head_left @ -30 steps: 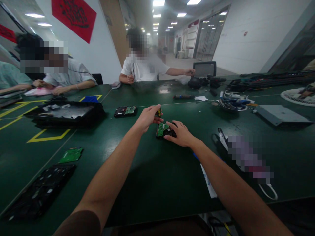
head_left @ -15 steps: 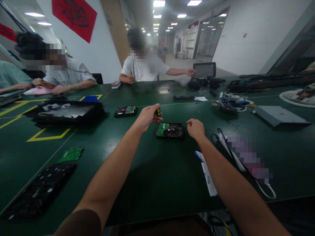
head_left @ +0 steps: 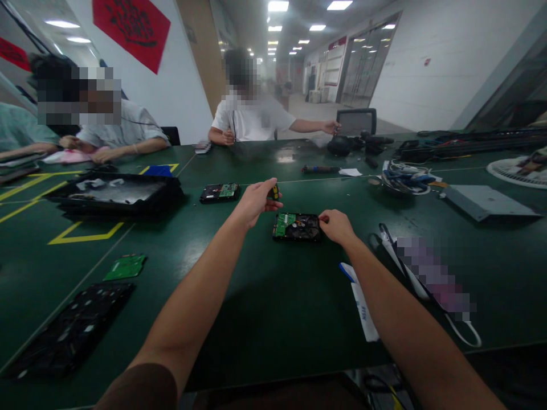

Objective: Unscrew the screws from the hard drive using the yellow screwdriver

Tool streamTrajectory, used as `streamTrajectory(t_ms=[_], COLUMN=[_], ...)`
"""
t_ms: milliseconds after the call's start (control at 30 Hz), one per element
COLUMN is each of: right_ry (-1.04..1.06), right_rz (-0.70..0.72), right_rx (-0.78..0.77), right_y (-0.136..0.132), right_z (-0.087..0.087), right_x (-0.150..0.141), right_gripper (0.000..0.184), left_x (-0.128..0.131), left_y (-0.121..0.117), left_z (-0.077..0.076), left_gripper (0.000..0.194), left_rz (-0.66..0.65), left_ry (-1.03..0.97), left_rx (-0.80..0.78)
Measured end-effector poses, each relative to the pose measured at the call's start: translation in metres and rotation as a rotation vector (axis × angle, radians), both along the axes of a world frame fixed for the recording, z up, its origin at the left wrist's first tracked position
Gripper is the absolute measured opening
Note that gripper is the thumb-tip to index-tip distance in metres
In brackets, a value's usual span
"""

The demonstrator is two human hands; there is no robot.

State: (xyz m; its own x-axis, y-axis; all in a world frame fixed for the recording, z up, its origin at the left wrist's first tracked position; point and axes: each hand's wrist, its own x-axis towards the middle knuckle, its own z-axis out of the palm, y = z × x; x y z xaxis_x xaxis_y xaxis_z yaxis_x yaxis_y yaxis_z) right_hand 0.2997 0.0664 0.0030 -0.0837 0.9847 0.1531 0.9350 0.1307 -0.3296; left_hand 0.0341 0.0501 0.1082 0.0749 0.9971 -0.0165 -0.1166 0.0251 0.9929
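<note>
A hard drive point(head_left: 298, 227) with a green circuit board on its left part lies flat on the green table in front of me. My right hand point(head_left: 337, 225) has its fingertips pinched at the drive's right edge. Just above the drive's upper left corner, my left hand point(head_left: 257, 199) is closed around a small black-and-yellow tool handle point(head_left: 274, 192); its lower end does not show. Another hard drive point(head_left: 219, 192) with a green board rests beyond my left hand.
To the left are a black tray point(head_left: 115, 191), a loose green circuit board point(head_left: 126, 266) and a black drive-like part point(head_left: 74, 324). On the right lie a white-and-blue packet point(head_left: 363, 310), a bowl of cables point(head_left: 405, 179) and a grey metal box point(head_left: 491, 202). Co-workers sit across the table.
My right hand has moved left, from beside the hard drive to its right edge. My left hand keeps its place with the black-and-yellow tool handle.
</note>
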Motion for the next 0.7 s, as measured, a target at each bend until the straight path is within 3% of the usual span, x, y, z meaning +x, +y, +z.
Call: streamTrajectory(t_ms=[700], right_ry=[-0.047], right_rz=[0.094], right_rx=[0.001], right_y=[0.0075], right_z=[-0.0064], right_x=[0.002], right_gripper=[0.019], left_x=[0.0003], left_y=[-0.002], left_z=[0.0013], left_gripper=[0.029], left_rz=[-0.08], left_ry=[0.03], left_rx=[-0.03])
